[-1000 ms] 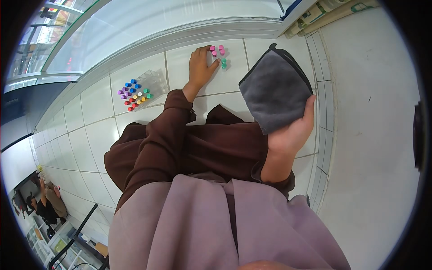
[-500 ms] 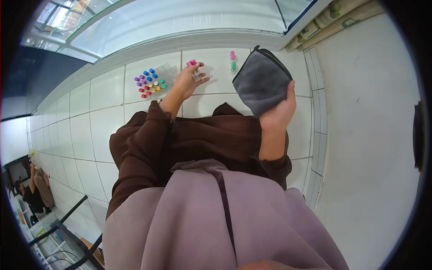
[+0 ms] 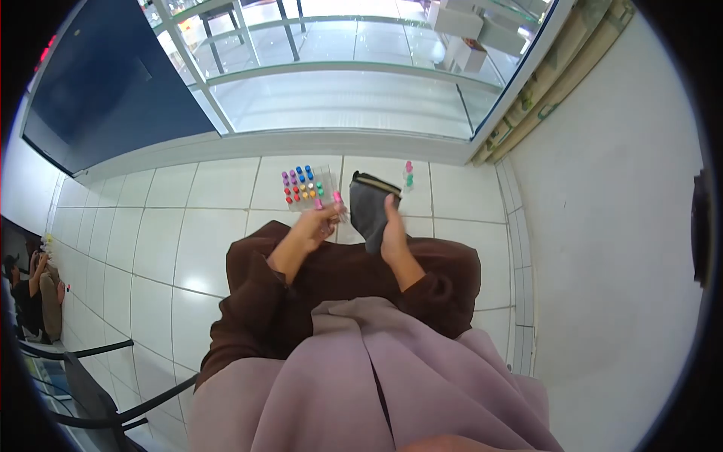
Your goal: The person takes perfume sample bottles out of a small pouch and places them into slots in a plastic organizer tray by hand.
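My left hand [image 3: 313,227] is closed around small clear bottles with pink caps [image 3: 337,197]; two pink caps stick out above the fingers. In my right hand [image 3: 394,239] is a dark grey zip pouch [image 3: 369,215], gripped by its side with the thumb in front. A pale strip shows along the pouch's top edge, and its inside is hidden. Just beyond my left hand, a clear tray [image 3: 324,173] on the floor holds several small bottles with purple, blue, red, yellow, white and green caps [image 3: 303,184]. To the pouch's right stand a few pink- and green-capped bottles [image 3: 409,179].
A glass display case [image 3: 339,102] with shelves stands ahead, beside a dark blue panel [image 3: 113,90]. White floor tiles [image 3: 211,226] surround me. A white wall [image 3: 602,248] rises on the right. Black metal bars [image 3: 158,395] are at lower left; another person [image 3: 38,290] is at far left.
My hands have come closer together and nearer my body. The pouch has turned from broad side to a narrower, tilted view. My head view has lifted, showing more of the display case.
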`<state>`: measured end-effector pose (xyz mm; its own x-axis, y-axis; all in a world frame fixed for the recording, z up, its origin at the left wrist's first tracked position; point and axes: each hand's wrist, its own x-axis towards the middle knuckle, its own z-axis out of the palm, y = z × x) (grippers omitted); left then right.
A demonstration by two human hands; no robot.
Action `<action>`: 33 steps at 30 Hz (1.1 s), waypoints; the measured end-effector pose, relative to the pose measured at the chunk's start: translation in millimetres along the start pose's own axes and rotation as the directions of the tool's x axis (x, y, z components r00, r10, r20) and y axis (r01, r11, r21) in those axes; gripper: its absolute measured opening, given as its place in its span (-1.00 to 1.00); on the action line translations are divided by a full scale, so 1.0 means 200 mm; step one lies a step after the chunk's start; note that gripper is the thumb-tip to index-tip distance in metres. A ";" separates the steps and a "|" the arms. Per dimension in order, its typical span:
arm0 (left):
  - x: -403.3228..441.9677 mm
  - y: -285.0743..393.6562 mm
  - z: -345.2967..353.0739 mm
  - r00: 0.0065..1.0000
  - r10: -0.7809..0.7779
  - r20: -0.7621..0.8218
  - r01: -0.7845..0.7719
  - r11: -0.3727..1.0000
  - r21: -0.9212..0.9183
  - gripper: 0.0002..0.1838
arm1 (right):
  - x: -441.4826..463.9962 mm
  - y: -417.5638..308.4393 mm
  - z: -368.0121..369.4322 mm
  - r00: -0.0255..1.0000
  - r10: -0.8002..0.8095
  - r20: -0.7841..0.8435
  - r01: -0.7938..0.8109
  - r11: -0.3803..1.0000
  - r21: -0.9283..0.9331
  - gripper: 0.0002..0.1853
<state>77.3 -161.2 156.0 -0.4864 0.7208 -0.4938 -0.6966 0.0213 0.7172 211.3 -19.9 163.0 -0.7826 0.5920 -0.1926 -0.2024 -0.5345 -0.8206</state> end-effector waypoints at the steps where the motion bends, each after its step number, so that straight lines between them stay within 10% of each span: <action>1: 0.03 -0.06 -0.01 0.999 0.013 0.035 -0.014 1.000 0.021 -0.76 | -0.01 0.07 0.01 0.998 -0.059 0.015 0.060 0.978 -0.198 -0.42; 5: 0.07 -0.26 -0.02 0.993 0.011 0.116 -0.001 0.997 -0.082 -0.79 | -0.04 0.27 0.06 0.894 -0.392 0.219 0.443 0.687 -0.577 -0.51; 9: -0.01 -0.20 0.07 0.998 -0.061 0.031 0.056 0.991 0.124 -0.82 | 0.05 0.34 -0.08 0.988 0.081 0.131 -0.037 0.950 -0.311 -0.59; 21: 0.12 -0.17 0.02 0.961 0.250 -0.121 -0.247 0.968 0.044 -0.79 | 0.04 0.35 0.01 0.933 -0.229 0.276 0.341 0.807 -0.481 -0.54; 26: 0.11 -0.23 0.04 0.958 0.279 -0.065 -0.235 0.894 0.381 -0.77 | 0.04 0.29 -0.01 0.976 -0.128 0.176 0.195 0.875 -0.443 -0.51; 33: 0.08 -0.18 0.08 0.960 0.257 -0.112 -0.210 0.922 0.325 -0.75 | 0.02 0.25 0.04 0.980 -0.135 0.145 0.185 0.884 -0.429 -0.49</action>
<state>103.5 -139.5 129.7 -0.7052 0.6198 -0.3443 -0.3690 0.0938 0.9247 192.2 -49.3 125.4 -0.8254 0.5646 0.0002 -0.0715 -0.1042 -0.9920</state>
